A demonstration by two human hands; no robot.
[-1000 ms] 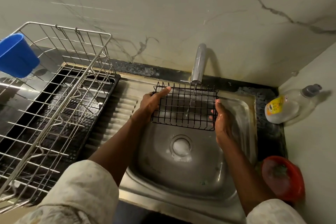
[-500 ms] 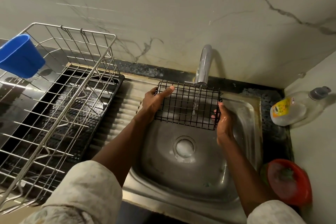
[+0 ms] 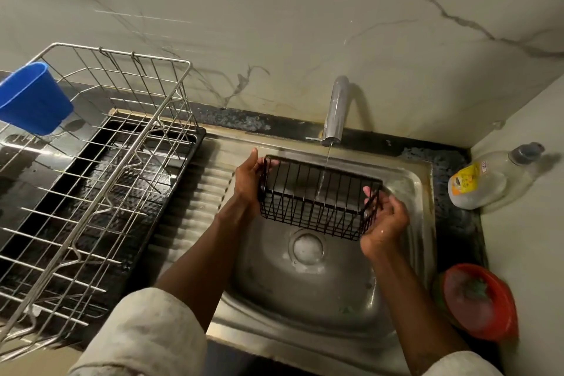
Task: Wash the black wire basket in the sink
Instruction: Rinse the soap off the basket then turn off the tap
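Observation:
A small black wire basket [image 3: 314, 201] is held over the steel sink [image 3: 406, 183], its open side turned up and toward me. A thin stream of water from the chrome tap [image 3: 335, 110] falls into it. My left hand [image 3: 248, 180] grips the basket's left end, thumb over the top rim. My right hand [image 3: 384, 217] holds the right end, fingers curled round the wires. Both hands look wet. The drain [image 3: 306, 247] lies below the basket.
A large steel dish rack [image 3: 100, 162] on a black tray stands at the left, with a blue cup [image 3: 33, 98] hung on it. A clear soap bottle [image 3: 488, 177] lies at the right corner. A red bowl [image 3: 482, 302] sits by the sink's right edge.
The basket has been tipped from showing its flat grid toward me to open side up, and lowered slightly under the water. Both hands turned with it and kept their hold.

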